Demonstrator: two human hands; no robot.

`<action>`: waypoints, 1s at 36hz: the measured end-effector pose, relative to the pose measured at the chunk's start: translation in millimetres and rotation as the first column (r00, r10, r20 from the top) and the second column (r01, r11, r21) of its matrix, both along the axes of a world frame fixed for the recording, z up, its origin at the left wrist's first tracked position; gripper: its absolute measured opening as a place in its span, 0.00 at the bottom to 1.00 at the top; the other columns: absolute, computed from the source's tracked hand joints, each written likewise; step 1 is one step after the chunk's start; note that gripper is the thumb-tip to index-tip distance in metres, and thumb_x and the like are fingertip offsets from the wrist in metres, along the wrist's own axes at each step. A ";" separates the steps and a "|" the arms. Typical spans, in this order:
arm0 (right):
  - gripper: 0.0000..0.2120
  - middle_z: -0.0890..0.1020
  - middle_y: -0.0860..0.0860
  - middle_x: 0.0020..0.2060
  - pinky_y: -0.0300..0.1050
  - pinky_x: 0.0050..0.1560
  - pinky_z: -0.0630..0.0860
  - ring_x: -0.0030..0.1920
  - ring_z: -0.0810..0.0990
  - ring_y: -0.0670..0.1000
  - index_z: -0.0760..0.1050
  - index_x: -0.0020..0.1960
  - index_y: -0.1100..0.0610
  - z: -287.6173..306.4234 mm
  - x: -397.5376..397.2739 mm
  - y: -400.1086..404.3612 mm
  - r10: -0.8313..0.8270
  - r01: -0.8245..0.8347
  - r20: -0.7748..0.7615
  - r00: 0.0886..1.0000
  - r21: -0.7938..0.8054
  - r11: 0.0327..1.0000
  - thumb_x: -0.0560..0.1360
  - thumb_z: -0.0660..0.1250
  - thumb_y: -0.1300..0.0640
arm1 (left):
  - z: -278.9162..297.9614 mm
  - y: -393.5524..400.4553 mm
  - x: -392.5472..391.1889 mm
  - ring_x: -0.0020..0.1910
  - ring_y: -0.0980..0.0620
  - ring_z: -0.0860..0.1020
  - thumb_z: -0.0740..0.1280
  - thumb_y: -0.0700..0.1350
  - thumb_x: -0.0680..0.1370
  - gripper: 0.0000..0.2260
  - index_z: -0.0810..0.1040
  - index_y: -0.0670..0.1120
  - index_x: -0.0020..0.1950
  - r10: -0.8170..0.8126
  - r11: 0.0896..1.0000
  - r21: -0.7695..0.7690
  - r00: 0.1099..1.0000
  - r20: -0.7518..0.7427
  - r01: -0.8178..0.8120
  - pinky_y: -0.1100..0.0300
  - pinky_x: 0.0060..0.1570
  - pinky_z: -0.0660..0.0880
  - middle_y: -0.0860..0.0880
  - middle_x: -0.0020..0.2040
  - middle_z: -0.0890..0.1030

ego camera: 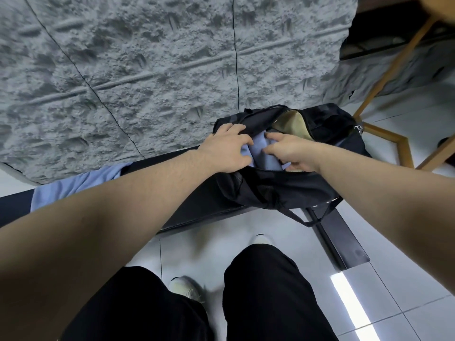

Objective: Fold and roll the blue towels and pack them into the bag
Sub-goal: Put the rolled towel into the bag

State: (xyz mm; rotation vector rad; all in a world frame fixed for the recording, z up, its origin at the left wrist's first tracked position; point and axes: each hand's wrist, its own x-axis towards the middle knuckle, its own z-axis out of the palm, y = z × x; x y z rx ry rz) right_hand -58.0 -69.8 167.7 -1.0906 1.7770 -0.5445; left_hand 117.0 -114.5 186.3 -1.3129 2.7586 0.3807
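Two hands meet at the mouth of a soft black fabric bag (290, 190), which sags on the dark edge of the tabletop (197, 212). The left hand (225, 150) lies spread, fingers bent over a smooth pale-blue towel (259, 151) and the bag's upper flap, pressing the cloth down rather than clearly gripping it. The right hand (290, 151) reaches in from the opposite side, its index finger extended along the towel and the other fingers curled around the folds. The towel sits bunched between both hands, inside the open zip; beyond the right hand a tan lining (294, 124) shows. Behind the left forearm, a second blue towel (73, 184) lies flat. Beyond both hands spreads a rough, pitted grey covering (147, 70).
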 end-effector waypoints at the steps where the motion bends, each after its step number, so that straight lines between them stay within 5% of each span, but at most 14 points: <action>1: 0.22 0.77 0.52 0.48 0.41 0.38 0.73 0.41 0.74 0.50 0.65 0.73 0.46 1.1 2.3 1.6 0.004 -0.004 -0.018 1.000 -0.010 1.000 0.80 0.61 0.57 | 1.0 2.3 1.0 0.77 0.49 0.50 0.63 0.51 0.77 0.20 0.71 0.56 0.69 -0.001 1.000 -0.003 1.000 0.007 0.001 0.43 0.74 0.56 0.52 0.79 0.56; 6: 0.27 0.76 0.52 0.53 0.46 0.43 0.72 0.40 0.74 0.51 0.57 0.78 0.48 -0.3 11.2 1.2 0.029 -0.035 -0.161 0.986 -0.032 0.999 0.81 0.59 0.54 | 3.7 16.0 2.9 0.77 0.50 0.51 0.60 0.53 0.80 0.18 0.72 0.56 0.69 -0.017 1.000 -0.020 0.999 0.033 0.018 0.44 0.73 0.57 0.52 0.78 0.57; 12: 0.28 0.70 0.57 0.70 0.47 0.52 0.74 0.55 0.76 0.57 0.51 0.80 0.51 6.2 14.8 8.2 0.076 -0.097 -0.300 0.951 -0.057 0.994 0.82 0.57 0.52 | 3.7 24.0 9.5 0.76 0.50 0.54 0.60 0.51 0.80 0.16 0.74 0.54 0.68 -0.020 0.999 -0.038 0.998 -0.057 0.018 0.45 0.72 0.59 0.51 0.77 0.60; 14: 0.27 0.71 0.57 0.69 0.46 0.53 0.74 0.53 0.77 0.57 0.53 0.79 0.52 11.4 14.1 11.0 0.064 -0.097 -0.332 0.941 -0.084 0.992 0.82 0.57 0.53 | 6.0 25.2 13.3 0.76 0.50 0.55 0.61 0.51 0.80 0.16 0.74 0.53 0.67 -0.034 0.998 -0.046 0.997 -0.073 0.031 0.46 0.72 0.60 0.50 0.77 0.61; 18: 0.25 0.73 0.58 0.68 0.40 0.35 0.69 0.39 0.71 0.52 0.61 0.77 0.57 23.8 15.0 16.6 0.096 -0.149 -0.445 0.890 -0.085 0.985 0.81 0.57 0.54 | 10.5 28.2 22.9 0.74 0.49 0.59 0.62 0.50 0.79 0.16 0.74 0.53 0.67 -0.035 0.999 -0.045 0.995 -0.098 0.031 0.48 0.70 0.63 0.51 0.76 0.62; 22: 0.17 0.79 0.60 0.59 0.44 0.51 0.73 0.53 0.77 0.58 0.74 0.66 0.63 43.6 28.2 28.6 0.111 -0.215 -0.509 0.854 -0.149 0.965 0.80 0.58 0.58 | 16.2 33.8 37.3 0.72 0.50 0.64 0.63 0.50 0.79 0.15 0.75 0.53 0.66 -0.016 1.000 -0.027 0.991 -0.136 0.012 0.50 0.69 0.65 0.51 0.74 0.64; 25: 0.15 0.80 0.54 0.61 0.45 0.62 0.73 0.61 0.77 0.55 0.78 0.63 0.56 54.6 46.9 36.5 0.119 -0.240 -0.507 0.854 -0.180 0.954 0.79 0.60 0.57 | 19.5 41.9 52.3 0.69 0.51 0.67 0.64 0.50 0.79 0.15 0.76 0.51 0.66 0.006 1.000 -0.005 0.986 -0.169 -0.007 0.56 0.68 0.66 0.52 0.72 0.66; 28: 0.11 0.83 0.49 0.55 0.44 0.58 0.75 0.58 0.79 0.52 0.81 0.55 0.50 59.2 71.2 41.0 0.105 -0.264 -0.507 0.856 -0.252 0.931 0.77 0.62 0.53 | 19.5 50.2 73.9 0.69 0.52 0.67 0.64 0.50 0.78 0.15 0.77 0.52 0.65 0.034 0.999 0.021 0.986 -0.164 -0.031 0.56 0.68 0.65 0.53 0.72 0.66; 32: 0.10 0.83 0.49 0.46 0.45 0.49 0.75 0.49 0.80 0.51 0.81 0.51 0.54 65.2 113.3 47.2 0.184 -0.311 -0.403 0.897 -0.278 0.909 0.78 0.61 0.54 | 17.8 59.5 107.1 0.69 0.48 0.69 0.64 0.51 0.78 0.15 0.77 0.52 0.65 0.085 0.996 0.049 0.986 -0.141 -0.079 0.53 0.69 0.66 0.50 0.72 0.66; 36: 0.08 0.82 0.47 0.44 0.43 0.50 0.76 0.48 0.79 0.49 0.80 0.46 0.49 62.7 159.8 43.5 0.299 -0.415 -0.387 0.872 -0.262 0.871 0.77 0.62 0.54 | 9.6 64.6 146.5 0.63 0.49 0.74 0.64 0.51 0.77 0.15 0.77 0.52 0.63 0.161 0.984 0.093 0.981 -0.110 -0.151 0.52 0.64 0.70 0.53 0.69 0.68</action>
